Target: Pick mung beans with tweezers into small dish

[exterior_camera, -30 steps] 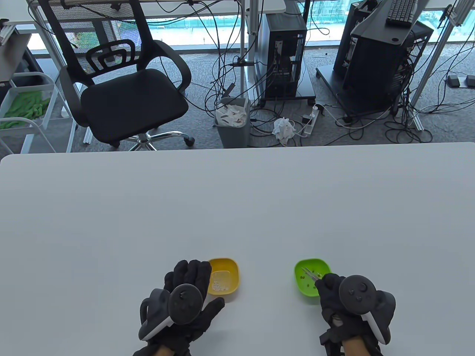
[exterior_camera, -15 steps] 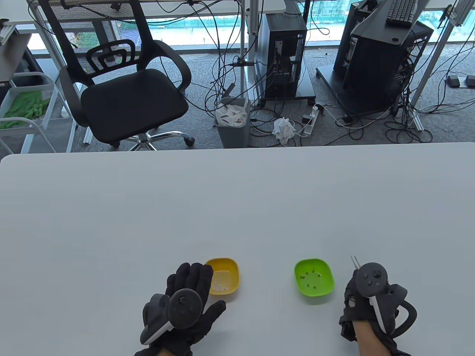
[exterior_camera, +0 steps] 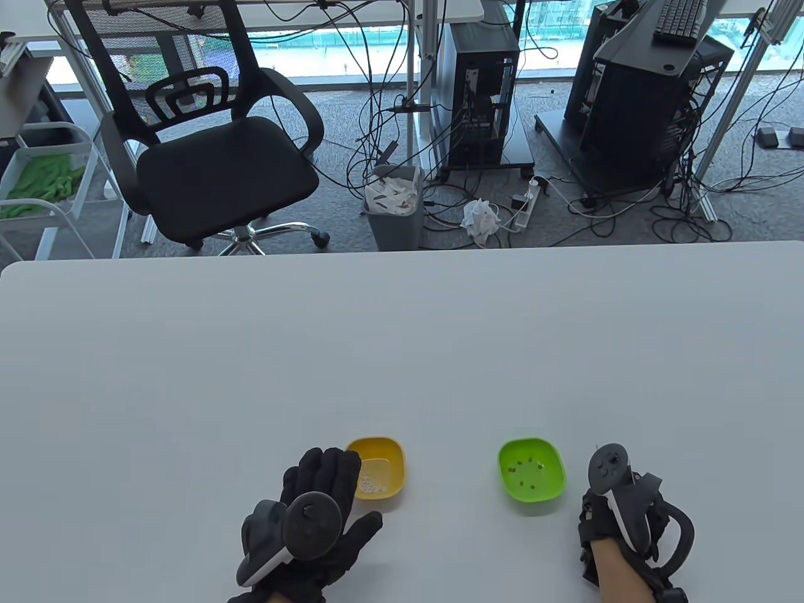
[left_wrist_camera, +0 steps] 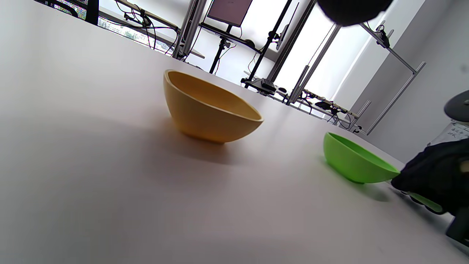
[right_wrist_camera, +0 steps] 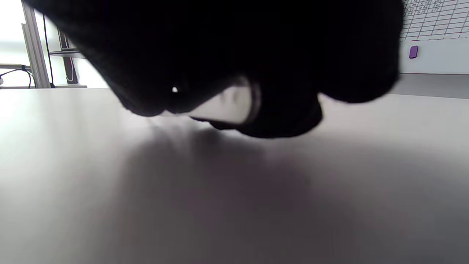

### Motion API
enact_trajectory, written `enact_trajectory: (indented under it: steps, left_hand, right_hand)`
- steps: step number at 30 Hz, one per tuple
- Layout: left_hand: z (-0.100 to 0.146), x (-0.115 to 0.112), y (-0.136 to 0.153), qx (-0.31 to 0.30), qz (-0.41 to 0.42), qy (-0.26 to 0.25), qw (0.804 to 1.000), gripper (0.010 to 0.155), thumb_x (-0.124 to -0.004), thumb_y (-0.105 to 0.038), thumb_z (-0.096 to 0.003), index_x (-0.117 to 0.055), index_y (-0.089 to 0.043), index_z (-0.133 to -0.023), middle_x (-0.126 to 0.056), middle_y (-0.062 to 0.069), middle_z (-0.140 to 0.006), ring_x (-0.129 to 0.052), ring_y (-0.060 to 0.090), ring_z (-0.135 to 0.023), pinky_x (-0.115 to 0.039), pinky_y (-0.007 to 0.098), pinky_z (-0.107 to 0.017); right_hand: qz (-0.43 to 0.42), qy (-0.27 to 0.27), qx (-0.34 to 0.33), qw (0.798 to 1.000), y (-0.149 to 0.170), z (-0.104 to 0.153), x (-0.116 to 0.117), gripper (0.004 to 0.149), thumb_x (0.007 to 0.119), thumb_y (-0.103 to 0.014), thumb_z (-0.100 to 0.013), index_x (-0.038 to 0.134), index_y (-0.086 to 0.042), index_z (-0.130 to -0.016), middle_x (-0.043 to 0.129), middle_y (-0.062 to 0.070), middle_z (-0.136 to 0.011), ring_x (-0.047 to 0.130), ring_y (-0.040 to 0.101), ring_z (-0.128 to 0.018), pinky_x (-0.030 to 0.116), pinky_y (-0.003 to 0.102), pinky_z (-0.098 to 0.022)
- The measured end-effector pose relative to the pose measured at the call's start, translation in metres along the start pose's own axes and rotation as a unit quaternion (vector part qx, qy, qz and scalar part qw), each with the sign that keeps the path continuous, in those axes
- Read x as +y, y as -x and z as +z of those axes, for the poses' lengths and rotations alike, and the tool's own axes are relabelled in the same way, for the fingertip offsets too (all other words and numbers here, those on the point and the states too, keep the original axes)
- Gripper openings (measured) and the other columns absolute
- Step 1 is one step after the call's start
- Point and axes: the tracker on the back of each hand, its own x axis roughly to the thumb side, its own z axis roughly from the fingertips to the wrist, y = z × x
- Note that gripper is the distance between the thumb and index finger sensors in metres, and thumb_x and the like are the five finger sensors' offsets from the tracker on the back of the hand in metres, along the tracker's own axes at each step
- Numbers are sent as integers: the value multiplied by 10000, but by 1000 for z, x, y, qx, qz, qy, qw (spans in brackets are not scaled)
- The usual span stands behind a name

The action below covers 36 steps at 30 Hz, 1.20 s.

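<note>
Table (exterior_camera: 402, 352): smooth, matte pale grey top with rounded far corners.
Room: mesh-backed office chair (exterior_camera: 207, 138) at 11 o'clock beyond the far edge; computer towers and tangled cables at 1 o'clock.
Green dish (exterior_camera: 531, 477): glossy, rounded-square, at 5 o'clock; dark mung beans (exterior_camera: 526, 472) scattered inside.
Yellow dish (exterior_camera: 377, 475): same shape, holding pale pellets.
Left hand (exterior_camera: 314, 521): flat, fingers spread, fingertips touching the yellow dish's rim.
Right hand (exterior_camera: 619, 527): just beside the green dish; grip possibly curled, cannot tell.
Tweezers: not discernible.

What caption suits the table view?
Left hand flat beside yellow dish; right hand beside green dish.
</note>
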Motion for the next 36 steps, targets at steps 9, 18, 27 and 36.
enact_trajectory:
  steps: [9,18,27,36]
  left_hand:
    - [1,1,1,-3,7,-2,1000,870,-634,-628,-501,-238,-194,-1143,-235,102,-1212,-166,447,-1116,-164,595,-773]
    - [2,2,2,-2,2,-4,1000,864,-633,-628,-501,-240,-209,-1146,-229,103,-1213,-160,446,-1117,-160,597,-772]
    - [2,2,2,-2,-5,1,1000,860,-630,-631,-499,-239,-222,-1147,-206,97,-1213,-142,447,-1115,-154,596,-771]
    - [2,3,4,4,3,0,1000,860,-630,-630,-499,-239,-223,-1147,-197,95,-1213,-139,446,-1115,-151,595,-772]
  right_hand:
    - [-75,-2,-11,997,5,9,-23,498,792,-425,-511,872,-64,-845,931,195,-717,981,295,-447,861,465,-362]
    - [-188,74,-291,935,-21,76,-85,669,686,-505,-531,631,-120,-1076,587,226,-1102,623,486,-947,652,660,-635]
    - [-152,4,-416,897,-36,99,-69,773,575,-568,-527,363,-149,-1141,241,177,-1181,206,467,-1051,320,699,-727]
    - [-153,-2,-433,888,-41,99,-63,757,573,-561,-525,364,-162,-1134,242,160,-1178,188,445,-1050,284,665,-736]
